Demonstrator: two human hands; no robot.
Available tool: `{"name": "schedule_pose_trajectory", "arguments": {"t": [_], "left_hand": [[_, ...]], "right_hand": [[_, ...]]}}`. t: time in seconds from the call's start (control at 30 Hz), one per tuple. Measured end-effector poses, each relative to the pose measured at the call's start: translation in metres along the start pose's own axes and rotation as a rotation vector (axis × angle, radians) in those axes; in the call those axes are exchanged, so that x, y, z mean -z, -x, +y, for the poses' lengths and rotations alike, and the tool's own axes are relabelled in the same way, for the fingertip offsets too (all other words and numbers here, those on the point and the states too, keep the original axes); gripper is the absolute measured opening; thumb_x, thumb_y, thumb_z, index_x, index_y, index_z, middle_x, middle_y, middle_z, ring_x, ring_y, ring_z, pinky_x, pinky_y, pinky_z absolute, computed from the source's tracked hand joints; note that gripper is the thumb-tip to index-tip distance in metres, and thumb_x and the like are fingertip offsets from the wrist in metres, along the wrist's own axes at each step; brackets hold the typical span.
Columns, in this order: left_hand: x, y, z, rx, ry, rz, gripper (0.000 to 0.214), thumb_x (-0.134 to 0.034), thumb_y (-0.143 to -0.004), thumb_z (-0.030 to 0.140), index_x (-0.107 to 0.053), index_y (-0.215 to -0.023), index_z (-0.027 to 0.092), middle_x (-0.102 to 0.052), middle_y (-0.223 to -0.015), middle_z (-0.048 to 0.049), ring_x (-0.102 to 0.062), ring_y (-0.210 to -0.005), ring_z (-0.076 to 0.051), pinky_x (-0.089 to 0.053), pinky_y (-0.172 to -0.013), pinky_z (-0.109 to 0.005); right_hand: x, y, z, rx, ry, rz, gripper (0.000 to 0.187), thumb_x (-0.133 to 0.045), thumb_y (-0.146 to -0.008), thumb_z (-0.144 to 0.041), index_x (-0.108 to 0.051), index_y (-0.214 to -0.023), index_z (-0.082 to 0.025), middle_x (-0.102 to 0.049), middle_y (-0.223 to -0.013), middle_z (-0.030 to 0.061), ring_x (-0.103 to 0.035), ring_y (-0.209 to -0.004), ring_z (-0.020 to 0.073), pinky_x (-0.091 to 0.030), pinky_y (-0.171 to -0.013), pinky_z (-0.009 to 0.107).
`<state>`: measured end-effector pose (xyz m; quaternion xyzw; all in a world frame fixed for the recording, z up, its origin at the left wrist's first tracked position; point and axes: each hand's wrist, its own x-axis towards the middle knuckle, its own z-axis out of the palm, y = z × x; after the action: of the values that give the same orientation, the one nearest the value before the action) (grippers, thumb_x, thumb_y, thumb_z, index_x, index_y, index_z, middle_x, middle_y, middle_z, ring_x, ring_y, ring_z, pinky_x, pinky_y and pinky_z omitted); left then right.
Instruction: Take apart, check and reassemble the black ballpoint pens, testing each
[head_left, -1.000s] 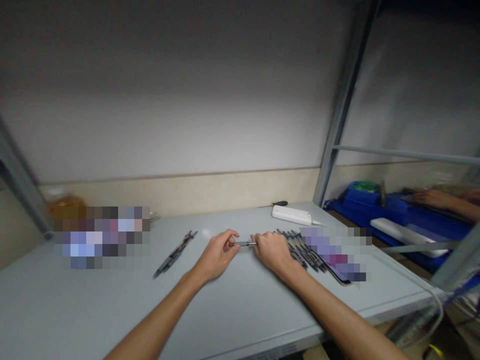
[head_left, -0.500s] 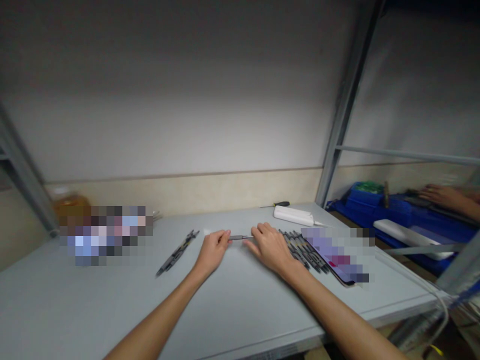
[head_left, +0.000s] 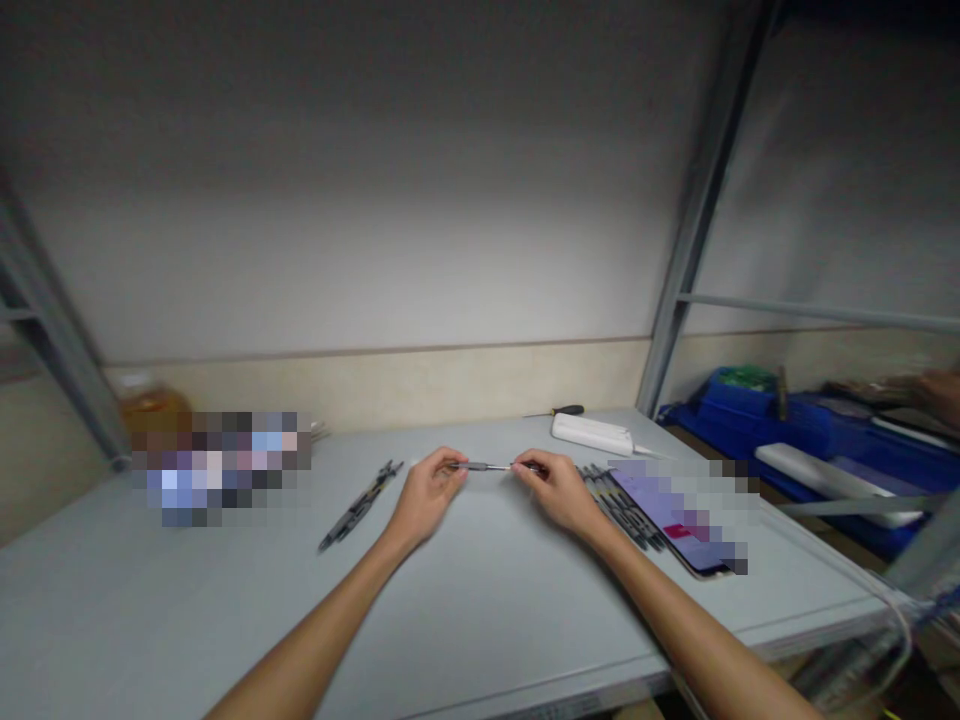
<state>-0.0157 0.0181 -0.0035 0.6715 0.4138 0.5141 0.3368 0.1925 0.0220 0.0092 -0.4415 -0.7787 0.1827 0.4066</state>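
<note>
Above the middle of the table, my left hand (head_left: pixel 431 492) pinches the grey end of a pen (head_left: pixel 480 467) between thumb and fingers. My right hand (head_left: pixel 553 487) grips the darker far end of the same pen, and a thin, shiny stretch shows between the two hands. Left of my left hand lies a small group of dark pens (head_left: pixel 360 506) on the table. Several more grey and black pens (head_left: pixel 621 508) lie side by side just right of my right hand, partly hidden by it.
A phone (head_left: pixel 675 525) with a lit screen lies beside the right-hand pens. Behind it are a white power strip (head_left: pixel 592 434) and a screwdriver (head_left: pixel 566 411). Blurred-out items and a jar (head_left: pixel 156 410) stand at the left. Beyond the metal frame (head_left: pixel 679 260), another person's hand shows.
My right hand has turned from lying palm-down over the pen to pinching its end with the fingertips. The dark end now shows. My left hand has risen slightly.
</note>
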Motion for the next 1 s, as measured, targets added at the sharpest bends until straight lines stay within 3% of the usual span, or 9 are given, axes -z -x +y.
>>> {"name": "schedule_pose_trajectory", "arguments": {"t": [0.13, 0.23, 0.37, 0.43, 0.5, 0.63, 0.8, 1.0], "left_hand": [[0.0005, -0.0016, 0.0019, 0.054, 0.063, 0.024, 0.027, -0.057, -0.074, 0.040, -0.059, -0.076, 0.013, -0.055, -0.058, 0.0013, -0.051, -0.057, -0.011, -0.039, -0.057, -0.022], [0.0008, -0.0033, 0.0014, 0.100, 0.170, 0.067, 0.028, -0.062, -0.070, 0.040, -0.059, -0.074, 0.013, -0.056, -0.057, 0.0013, -0.051, -0.055, -0.010, -0.040, -0.057, -0.022], [0.0013, -0.0044, -0.0007, 0.160, 0.262, 0.117, 0.031, -0.067, -0.064, 0.040, -0.061, -0.076, 0.012, -0.059, -0.059, -0.0002, -0.052, -0.055, -0.010, -0.041, -0.058, -0.023], [0.0015, -0.0049, -0.0020, 0.189, 0.277, 0.123, 0.033, -0.067, -0.064, 0.042, -0.062, -0.075, 0.012, -0.059, -0.059, -0.0006, -0.052, -0.055, -0.010, -0.041, -0.056, -0.022], [0.0017, -0.0055, -0.0035, 0.206, 0.270, 0.122, 0.033, -0.066, -0.064, 0.044, -0.061, -0.069, 0.012, -0.058, -0.056, -0.0003, -0.050, -0.053, -0.009, -0.040, -0.054, -0.022], [0.0023, -0.0064, -0.0052, 0.195, 0.251, 0.144, 0.034, -0.063, -0.067, 0.046, -0.058, -0.063, 0.013, -0.055, -0.053, 0.0010, -0.048, -0.050, -0.008, -0.037, -0.051, -0.020], [0.0030, -0.0050, -0.0005, 0.172, 0.178, 0.160, 0.039, -0.058, -0.070, 0.051, -0.054, -0.059, 0.014, -0.051, -0.051, 0.0019, -0.045, -0.048, -0.008, -0.034, -0.049, -0.020], [0.0026, -0.0033, 0.0025, 0.249, -0.003, 0.177, 0.050, -0.046, -0.073, 0.060, -0.041, -0.049, 0.017, -0.034, -0.041, 0.0065, -0.030, -0.041, -0.007, -0.022, -0.044, -0.021]], "right_hand": [[-0.0008, -0.0014, 0.0058, -0.024, -0.120, 0.042, 0.023, -0.058, -0.075, -0.033, -0.063, -0.089, -0.015, -0.064, -0.082, 0.0041, -0.056, -0.071, 0.0141, -0.042, -0.063, 0.023], [-0.0015, -0.0017, 0.0053, -0.087, -0.211, 0.054, 0.031, -0.060, -0.073, -0.037, -0.062, -0.095, -0.015, -0.062, -0.078, 0.0027, -0.055, -0.065, 0.0128, -0.042, -0.058, 0.022], [-0.0006, -0.0016, 0.0029, -0.219, -0.281, -0.039, 0.037, -0.046, -0.081, -0.044, -0.061, -0.070, -0.012, -0.050, -0.051, -0.0018, -0.042, -0.044, 0.0086, -0.034, -0.044, 0.020], [0.0002, -0.0016, 0.0031, -0.229, -0.335, -0.047, 0.032, -0.051, -0.078, -0.043, -0.061, -0.070, -0.013, -0.049, -0.051, -0.0023, -0.042, -0.044, 0.0082, -0.033, -0.041, 0.019], [0.0010, -0.0017, 0.0032, -0.213, -0.405, -0.008, 0.028, -0.060, -0.071, -0.040, -0.061, -0.080, -0.014, -0.054, -0.061, -0.0008, -0.046, -0.049, 0.0090, -0.036, -0.041, 0.018], [0.0020, -0.0015, 0.0010, -0.244, -0.526, 0.033, 0.039, -0.064, -0.066, -0.039, -0.058, -0.098, -0.016, -0.058, -0.078, 0.0023, -0.052, -0.056, 0.0106, -0.040, -0.039, 0.019], [-0.0006, -0.0013, 0.0004, -0.331, -0.568, -0.038, 0.033, -0.061, -0.068, -0.043, -0.061, -0.079, -0.011, -0.057, -0.060, 0.0004, -0.045, -0.043, 0.0076, -0.035, -0.037, 0.019], [-0.0019, -0.0027, 0.0047, -0.260, -0.597, 0.066, 0.032, -0.067, -0.063, -0.038, -0.063, -0.082, -0.011, -0.060, -0.060, 0.0008, -0.050, -0.048, 0.0097, -0.041, -0.048, 0.023]]}}
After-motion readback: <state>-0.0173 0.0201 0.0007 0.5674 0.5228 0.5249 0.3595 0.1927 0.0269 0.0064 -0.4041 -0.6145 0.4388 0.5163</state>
